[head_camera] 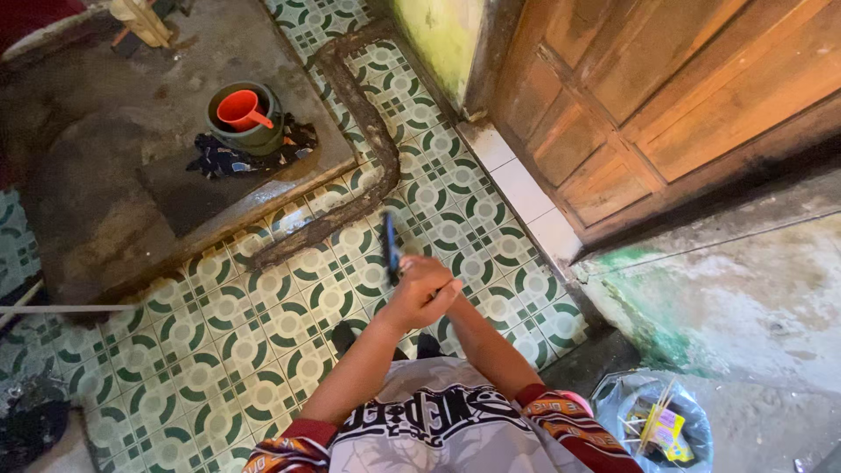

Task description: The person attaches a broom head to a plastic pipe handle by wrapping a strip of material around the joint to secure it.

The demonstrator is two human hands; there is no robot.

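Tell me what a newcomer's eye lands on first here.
Centre frame, the person's two hands meet, clasped around a dark slim tool that points up over the green-and-white patterned tile floor. At upper left an orange scoop sits in a green bucket on a grey concrete slab, dark cloth beside it. A wooden door fills the upper right, and a lined bin of litter sits at bottom right.
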